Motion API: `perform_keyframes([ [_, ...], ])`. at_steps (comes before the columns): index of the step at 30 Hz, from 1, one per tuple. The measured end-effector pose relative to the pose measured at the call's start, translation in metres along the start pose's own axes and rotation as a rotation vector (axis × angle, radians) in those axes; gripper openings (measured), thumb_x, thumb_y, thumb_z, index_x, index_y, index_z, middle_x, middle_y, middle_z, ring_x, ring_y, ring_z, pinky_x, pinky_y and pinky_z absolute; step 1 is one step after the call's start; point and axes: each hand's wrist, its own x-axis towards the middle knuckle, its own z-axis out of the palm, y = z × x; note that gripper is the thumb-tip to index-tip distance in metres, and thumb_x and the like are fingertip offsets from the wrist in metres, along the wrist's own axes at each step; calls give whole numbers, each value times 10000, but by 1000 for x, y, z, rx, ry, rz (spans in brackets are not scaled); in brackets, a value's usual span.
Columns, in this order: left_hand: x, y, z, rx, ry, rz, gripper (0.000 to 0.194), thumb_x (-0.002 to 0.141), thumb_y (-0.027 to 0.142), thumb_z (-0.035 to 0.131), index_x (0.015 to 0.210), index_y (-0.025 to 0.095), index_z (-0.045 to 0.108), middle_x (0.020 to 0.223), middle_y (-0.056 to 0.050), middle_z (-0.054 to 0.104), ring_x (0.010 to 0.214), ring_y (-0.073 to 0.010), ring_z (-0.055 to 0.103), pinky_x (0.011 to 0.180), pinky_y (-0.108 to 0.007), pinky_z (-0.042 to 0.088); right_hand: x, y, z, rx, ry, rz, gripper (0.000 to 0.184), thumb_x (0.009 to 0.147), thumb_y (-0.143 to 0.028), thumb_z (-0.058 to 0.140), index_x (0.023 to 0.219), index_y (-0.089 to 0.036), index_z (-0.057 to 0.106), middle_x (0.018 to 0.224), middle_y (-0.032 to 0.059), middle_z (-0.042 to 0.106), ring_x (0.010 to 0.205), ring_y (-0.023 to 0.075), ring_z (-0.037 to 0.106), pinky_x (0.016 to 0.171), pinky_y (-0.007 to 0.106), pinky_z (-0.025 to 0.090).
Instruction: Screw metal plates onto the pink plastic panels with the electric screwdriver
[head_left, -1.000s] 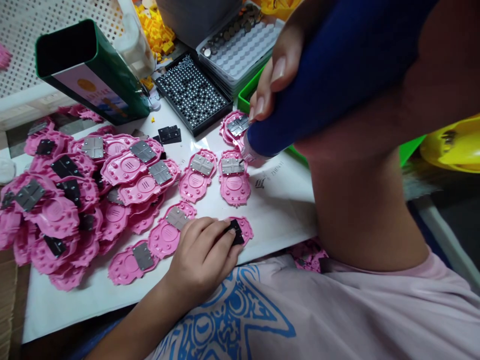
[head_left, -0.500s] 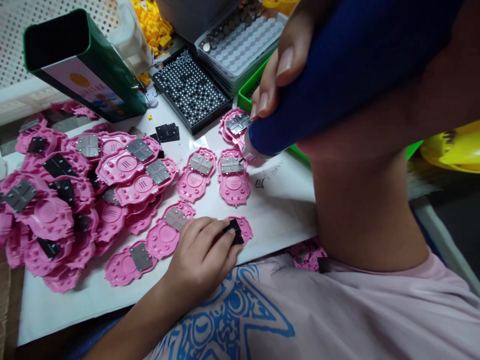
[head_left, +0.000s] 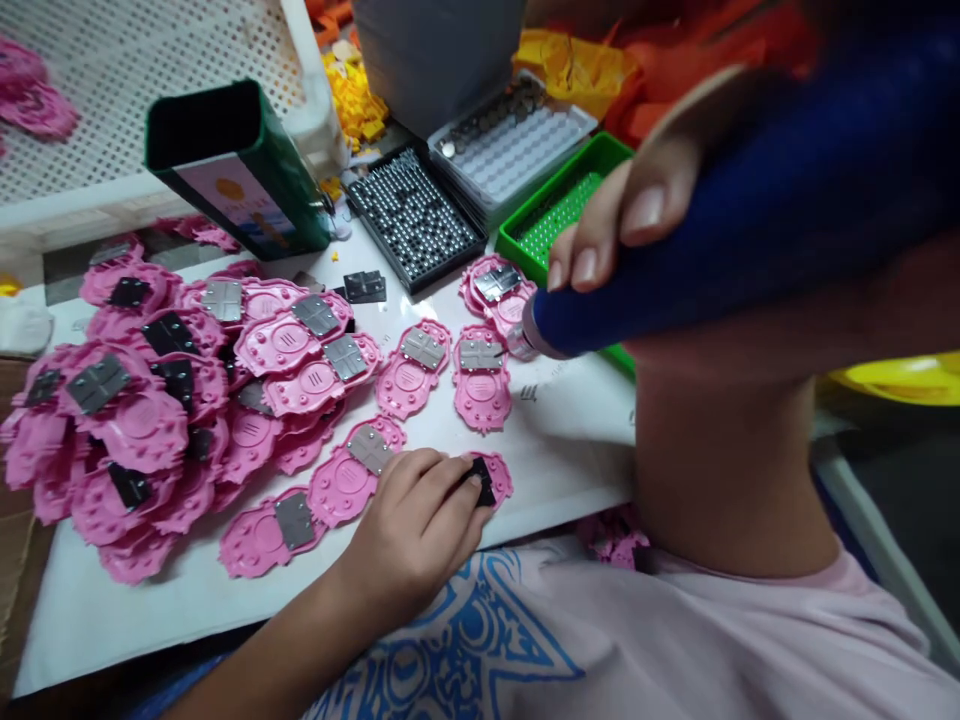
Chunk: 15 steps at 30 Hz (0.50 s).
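Note:
My right hand (head_left: 622, 215) is wrapped round a blue electric screwdriver (head_left: 720, 210) that slants down to the left. Its bit ends at the right edge of the grey metal plate on a pink plastic shell (head_left: 482, 402); whether the bit touches a screw is too small to tell. My left hand (head_left: 424, 515) holds down another pink shell (head_left: 498, 476) at the table's front edge, fingers over its black plate (head_left: 482, 485). Most of that shell is hidden under the hand. Close by lie more pink shells with grey plates (head_left: 294, 522).
A heap of pink shells (head_left: 142, 415) covers the table's left side. Behind it stands a dark green tin (head_left: 289, 180). Farther back are a black screw tray (head_left: 420, 220), stacked clear trays (head_left: 510, 150), a green tray (head_left: 525, 255) and loose black plates (head_left: 364, 287).
The view has shifted, so the table's things appear lower and more to the right. More of the green tray shows. Both hands keep their hold, the screwdriver bit at the same shell.

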Motion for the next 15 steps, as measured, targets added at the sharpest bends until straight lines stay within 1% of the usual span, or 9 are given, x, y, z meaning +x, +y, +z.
perform_keyframes([
  [1,0,0,0,-12,-2,-2,197,798,120,699,973,53,638,947,-153,705,883,-249,586,739,-420,556,-1,2,-3,5,-104,-47,610,641,-833,521,754,-237,587,580,-65,621,491,140,603,479,323,547],
  [2,0,0,0,-20,1,-1,184,804,117,691,967,51,638,947,-154,705,870,-246,584,726,-418,556,0,3,-4,28,-137,-132,598,619,-798,591,866,-254,593,597,-67,633,514,157,604,471,334,549],
  [3,0,0,1,-25,10,2,169,808,113,684,959,51,640,944,-152,705,857,-241,583,715,-414,558,1,4,-3,32,-130,-129,585,602,-760,644,899,-258,589,596,-64,625,521,166,601,473,346,553],
  [4,0,0,1,-26,21,5,153,812,110,678,949,53,642,942,-149,705,847,-237,583,707,-409,559,4,4,0,59,-94,-154,558,588,-709,694,897,-257,586,626,-63,628,519,160,594,452,342,544],
  [6,0,0,1,-19,47,8,115,817,105,668,923,63,647,934,-139,706,834,-229,582,697,-400,564,12,6,12,137,36,-198,464,581,-588,758,811,-227,578,730,-61,634,498,115,573,397,308,510],
  [8,0,-1,0,-10,71,5,87,823,101,659,903,69,650,929,-132,705,831,-228,580,686,-394,568,25,10,26,191,123,-255,371,605,-466,755,775,-193,570,764,-59,622,470,78,546,363,273,474],
  [10,-1,-1,0,-9,75,-3,80,827,99,649,901,68,653,935,-132,703,839,-232,580,682,-393,571,40,18,36,171,140,-289,288,646,-381,680,819,-177,574,634,-72,584,421,75,519,363,247,451],
  [12,-1,-1,0,-12,67,-10,83,834,96,637,907,60,656,938,-138,700,846,-236,581,684,-394,572,56,28,42,128,142,-307,273,658,-349,605,874,-189,562,516,-97,529,384,79,507,380,226,440],
  [15,-1,-1,0,-14,67,-11,78,846,92,614,897,48,655,912,-138,694,835,-235,580,679,-393,572,74,43,45,71,160,-253,291,639,-369,573,882,-219,517,493,-100,539,389,91,527,394,224,437],
])
